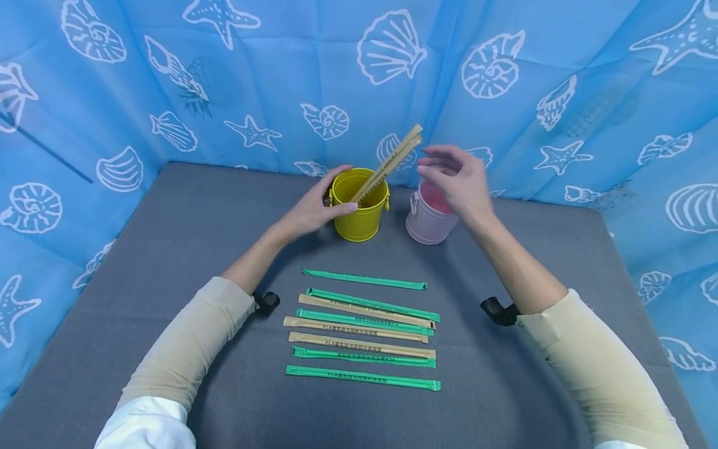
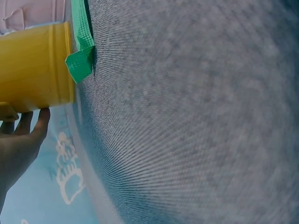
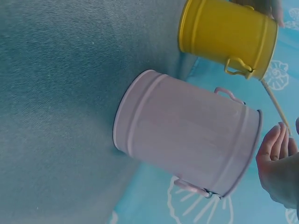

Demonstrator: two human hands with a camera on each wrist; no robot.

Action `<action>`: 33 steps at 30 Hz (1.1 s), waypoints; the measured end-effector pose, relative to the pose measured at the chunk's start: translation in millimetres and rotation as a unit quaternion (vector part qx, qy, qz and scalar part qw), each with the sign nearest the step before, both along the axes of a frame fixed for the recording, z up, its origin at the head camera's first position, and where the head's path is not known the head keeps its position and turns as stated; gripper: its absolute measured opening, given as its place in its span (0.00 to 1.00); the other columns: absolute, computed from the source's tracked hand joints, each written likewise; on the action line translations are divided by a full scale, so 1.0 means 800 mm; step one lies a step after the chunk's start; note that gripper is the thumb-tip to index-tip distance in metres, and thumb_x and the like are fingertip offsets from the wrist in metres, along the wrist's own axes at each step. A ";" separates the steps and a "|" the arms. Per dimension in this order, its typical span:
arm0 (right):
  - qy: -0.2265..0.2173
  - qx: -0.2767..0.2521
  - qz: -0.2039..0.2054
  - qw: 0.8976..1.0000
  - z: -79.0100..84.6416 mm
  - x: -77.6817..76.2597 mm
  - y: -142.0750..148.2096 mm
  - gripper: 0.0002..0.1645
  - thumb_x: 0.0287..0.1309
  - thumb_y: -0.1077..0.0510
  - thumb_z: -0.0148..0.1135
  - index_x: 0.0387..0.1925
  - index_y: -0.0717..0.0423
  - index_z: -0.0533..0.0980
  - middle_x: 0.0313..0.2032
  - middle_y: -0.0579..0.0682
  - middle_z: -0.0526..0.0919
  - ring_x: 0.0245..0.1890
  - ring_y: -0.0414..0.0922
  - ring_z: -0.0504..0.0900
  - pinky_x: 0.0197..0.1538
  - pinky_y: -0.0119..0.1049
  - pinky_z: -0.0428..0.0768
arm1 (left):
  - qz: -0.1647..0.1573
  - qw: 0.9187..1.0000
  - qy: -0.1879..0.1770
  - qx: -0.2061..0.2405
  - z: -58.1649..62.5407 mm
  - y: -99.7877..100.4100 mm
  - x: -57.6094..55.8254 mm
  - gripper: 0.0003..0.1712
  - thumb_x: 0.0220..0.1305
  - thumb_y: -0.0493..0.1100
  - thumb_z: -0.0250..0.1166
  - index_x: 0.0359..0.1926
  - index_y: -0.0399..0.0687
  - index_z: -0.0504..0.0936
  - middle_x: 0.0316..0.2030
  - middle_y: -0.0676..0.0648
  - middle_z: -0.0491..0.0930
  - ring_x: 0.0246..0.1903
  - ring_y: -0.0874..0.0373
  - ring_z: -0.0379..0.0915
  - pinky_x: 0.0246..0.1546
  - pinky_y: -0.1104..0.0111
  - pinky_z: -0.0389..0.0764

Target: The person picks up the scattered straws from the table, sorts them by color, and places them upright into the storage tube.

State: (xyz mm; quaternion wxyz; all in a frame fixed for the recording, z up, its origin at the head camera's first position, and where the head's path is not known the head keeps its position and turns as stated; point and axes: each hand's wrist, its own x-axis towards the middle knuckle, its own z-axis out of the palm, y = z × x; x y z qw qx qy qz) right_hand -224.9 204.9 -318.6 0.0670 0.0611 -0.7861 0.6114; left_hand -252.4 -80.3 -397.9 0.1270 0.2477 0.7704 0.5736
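My left hand [image 1: 316, 209] holds the yellow bucket [image 1: 359, 221] by its left side, the thumb over the front of the rim and the fingers round the side. Two or so tan paper-wrapped straws [image 1: 387, 165] lean to the right out of that bucket. Just right of their tops is my right hand [image 1: 460, 181], its fingers loosely bent and holding nothing; it hovers above the pink bucket [image 1: 429, 221]. In the right wrist view the pink bucket [image 3: 187, 130] stands beside the yellow one [image 3: 226, 35], with my right hand [image 3: 280, 172] near its rim.
On the grey table [image 1: 224, 206], several green wrapped straws [image 1: 364, 378] and tan wrapped straws [image 1: 359, 328] lie crosswise in front of the buckets. A blue curtain [image 1: 280, 75] with white shell prints hangs behind and at both sides.
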 end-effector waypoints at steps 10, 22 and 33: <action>0.029 0.041 -0.005 0.999 0.003 0.041 0.013 0.21 0.59 0.56 0.71 0.54 0.57 0.80 0.44 0.51 0.87 0.46 0.40 0.84 0.50 0.29 0.79 | -0.006 1.000 0.009 -0.002 0.002 0.001 -0.002 0.44 0.68 0.47 0.65 0.78 0.58 0.51 0.69 0.49 0.62 0.63 0.54 0.64 0.62 0.56 0.68; 0.051 0.072 0.018 0.996 -0.014 0.085 0.027 0.21 0.62 0.60 0.68 0.55 0.63 0.79 0.45 0.53 0.86 0.46 0.41 0.83 0.48 0.27 0.79 | -0.004 1.000 0.015 -0.008 0.002 -0.001 -0.003 0.45 0.67 0.47 0.66 0.78 0.60 0.52 0.69 0.49 0.62 0.62 0.54 0.64 0.61 0.54 0.69; 0.026 0.100 0.055 0.993 -0.039 0.119 0.031 0.20 0.63 0.61 0.67 0.55 0.60 0.78 0.46 0.54 0.85 0.47 0.41 0.82 0.50 0.27 0.79 | -0.011 1.000 -0.001 -0.003 0.000 -0.003 -0.005 0.45 0.68 0.48 0.66 0.78 0.60 0.51 0.70 0.48 0.60 0.64 0.51 0.62 0.62 0.51 0.67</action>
